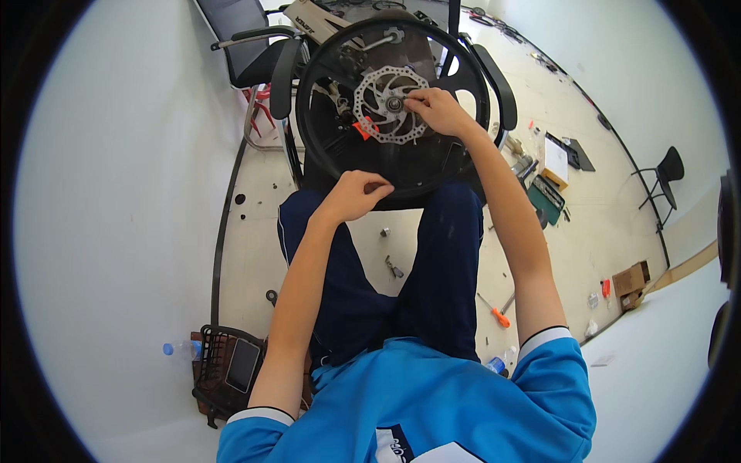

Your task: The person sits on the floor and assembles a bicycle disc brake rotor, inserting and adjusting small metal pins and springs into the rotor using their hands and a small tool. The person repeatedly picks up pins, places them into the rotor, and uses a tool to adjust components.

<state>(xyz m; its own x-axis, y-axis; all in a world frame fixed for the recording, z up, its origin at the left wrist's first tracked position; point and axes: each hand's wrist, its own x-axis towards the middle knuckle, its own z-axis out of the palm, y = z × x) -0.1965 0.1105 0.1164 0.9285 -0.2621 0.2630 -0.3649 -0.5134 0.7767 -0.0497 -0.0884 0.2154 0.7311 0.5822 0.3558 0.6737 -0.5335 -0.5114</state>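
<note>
While sitting: wheel [401, 166] resting against knees, steadying it
Right hand [436, 108]: fingertips pinching at disc [390, 104] hub
Left hand [355, 193]: fingers curling closed, contents hidden

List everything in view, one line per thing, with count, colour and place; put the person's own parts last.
wheel: one, black, propped upright against the knees.
brake disc: one, silver, at the wheel's hub.
office chair: one, black, upper left behind the wheel.
second chair: one, black, far right by the wall.
wire basket: one, black, on the floor lower left, holding a phone.
water bottle: one, clear with blue cap, left of the basket.
screwdriver: one, orange handle, on the floor right of the legs.
cardboard box: one, brown, right floor.
left hand: closed on the wheel's near rim.
right hand: fingertips pinched at the disc's centre.
</note>
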